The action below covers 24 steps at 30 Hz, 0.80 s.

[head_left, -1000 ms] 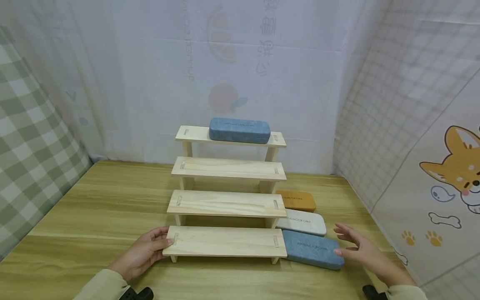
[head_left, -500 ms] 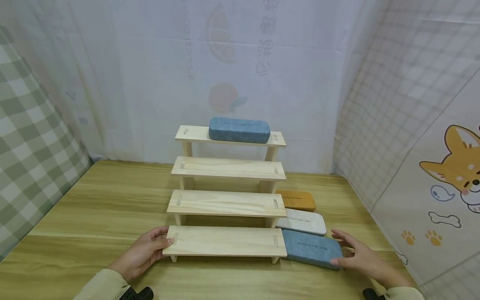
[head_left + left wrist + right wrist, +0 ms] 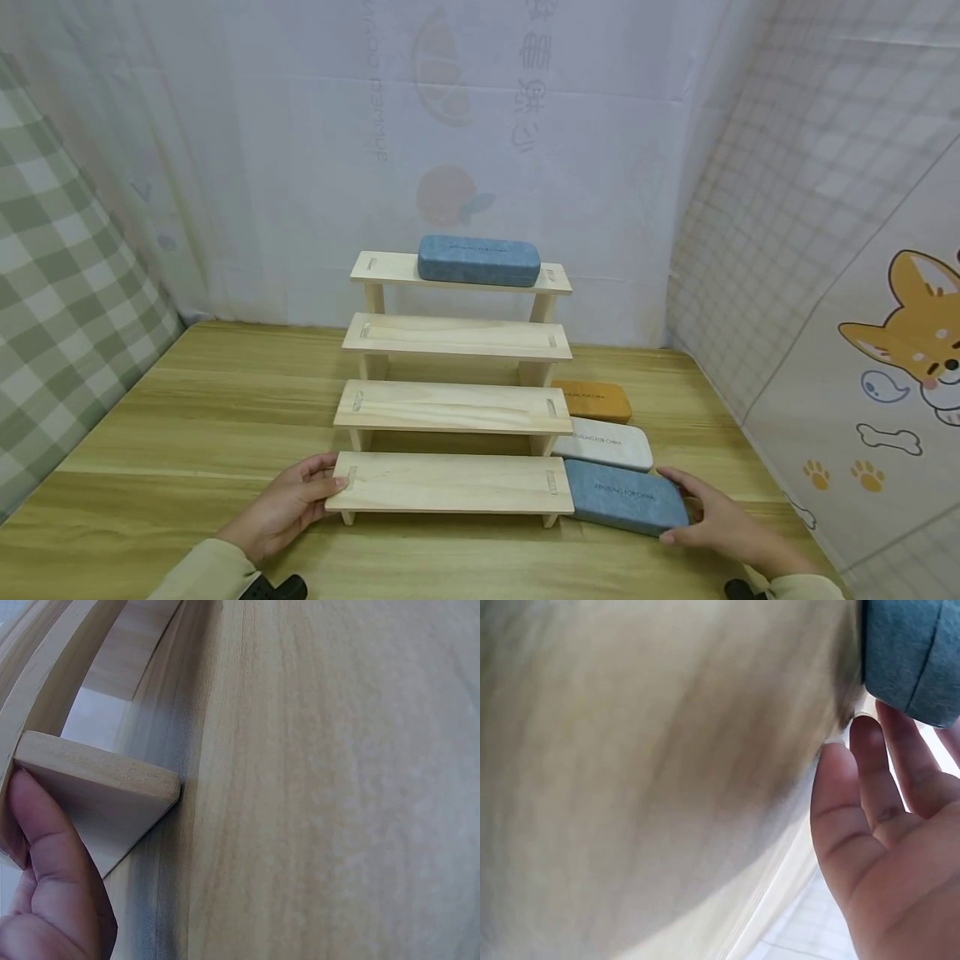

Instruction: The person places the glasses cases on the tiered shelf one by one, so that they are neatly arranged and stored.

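The blue case [image 3: 626, 497], a long rounded box with a matte, faintly mottled skin, lies flat on the wooden surface [image 3: 187, 417], its long axis running left to right and slanting slightly toward the viewer at its right end, its left end against the lowest step of the pale pine stepped rack [image 3: 450, 483]. The right hand [image 3: 723, 525] meets its right end with nearly straight fingers [image 3: 870, 761], not clamped. The left hand [image 3: 288, 502] grips the bottom plank's left end, thumb on top.
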Each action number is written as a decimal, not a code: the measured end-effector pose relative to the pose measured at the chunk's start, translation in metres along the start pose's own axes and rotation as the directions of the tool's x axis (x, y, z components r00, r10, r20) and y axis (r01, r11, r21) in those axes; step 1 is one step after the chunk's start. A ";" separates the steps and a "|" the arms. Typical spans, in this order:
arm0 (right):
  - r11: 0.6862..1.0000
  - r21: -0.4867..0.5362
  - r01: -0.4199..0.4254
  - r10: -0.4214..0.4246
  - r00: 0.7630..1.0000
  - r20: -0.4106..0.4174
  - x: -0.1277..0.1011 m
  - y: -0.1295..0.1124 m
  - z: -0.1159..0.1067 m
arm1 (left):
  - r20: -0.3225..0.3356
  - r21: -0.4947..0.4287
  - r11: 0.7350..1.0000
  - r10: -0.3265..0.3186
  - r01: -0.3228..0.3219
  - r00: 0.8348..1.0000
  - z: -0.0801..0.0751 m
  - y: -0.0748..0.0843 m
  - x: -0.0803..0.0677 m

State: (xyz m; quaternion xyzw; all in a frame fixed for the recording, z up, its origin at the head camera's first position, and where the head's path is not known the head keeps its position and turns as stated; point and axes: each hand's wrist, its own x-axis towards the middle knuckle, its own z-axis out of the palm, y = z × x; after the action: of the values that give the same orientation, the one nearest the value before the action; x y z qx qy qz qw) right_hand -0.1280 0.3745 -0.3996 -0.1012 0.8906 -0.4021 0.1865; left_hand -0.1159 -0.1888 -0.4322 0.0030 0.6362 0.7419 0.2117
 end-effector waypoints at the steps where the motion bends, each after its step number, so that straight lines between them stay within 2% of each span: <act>1: 1.000 0.004 -0.005 0.005 1.000 0.004 0.000 0.000 0.000 | -0.001 0.000 1.000 -0.001 0.001 1.000 0.000 0.000 0.000; 11: 0.995 -0.086 -0.046 0.043 0.999 -0.030 0.002 -0.002 0.002 | -0.002 -0.002 1.000 -0.007 0.007 1.000 -0.001 0.000 0.000; 15: 0.997 -0.070 -0.044 0.042 0.999 -0.033 0.003 -0.004 0.003 | -0.008 -0.002 1.000 -0.007 0.007 1.000 0.000 0.000 0.000; 24: 0.994 -0.058 -0.096 0.090 0.990 -0.105 0.001 -0.005 0.004 | -0.006 0.000 1.000 0.005 -0.005 1.000 0.001 0.000 0.000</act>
State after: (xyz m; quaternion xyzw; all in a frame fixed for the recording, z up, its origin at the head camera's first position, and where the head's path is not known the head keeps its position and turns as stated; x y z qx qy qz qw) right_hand -0.1270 0.3684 -0.3984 -0.0446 0.9149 -0.3696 0.1561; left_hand -0.1154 -0.1884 -0.4319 0.0023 0.6368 0.7424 0.2081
